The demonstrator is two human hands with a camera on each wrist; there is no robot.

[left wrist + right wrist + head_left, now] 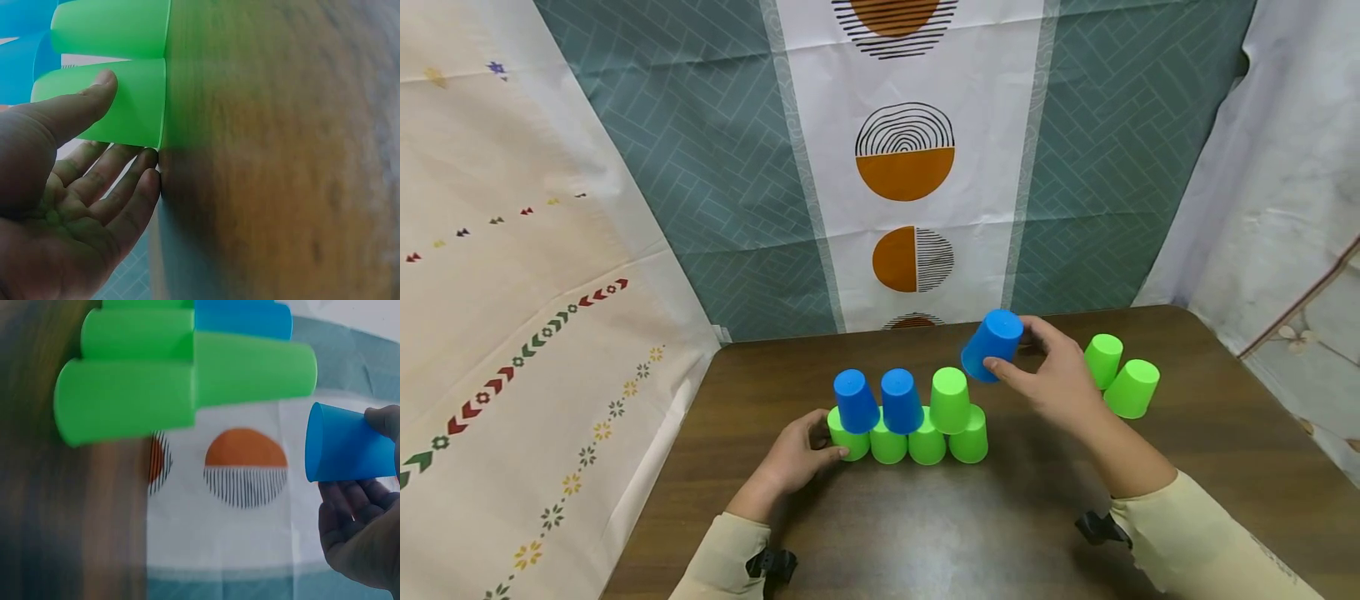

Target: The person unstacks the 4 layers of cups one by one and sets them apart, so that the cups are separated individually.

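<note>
In the head view, a row of upside-down green cups (968,435) bears two blue cups (902,401) and one green cup (951,398) on top. My left hand (796,454) holds the leftmost bottom green cup (128,103), thumb on its near side and fingers around the far side, by the table. My right hand (1060,379) grips another blue cup (994,343) between thumb and fingers. That blue cup is tilted, raised above the table, just right of the upper green cup. In the right wrist view, its rim faces the stack.
Two more green cups (1132,389) sit upside down behind my right hand on the brown table (917,533). Patterned cloth (917,83) hangs beyond the table's back edge, with pale cloths at both sides.
</note>
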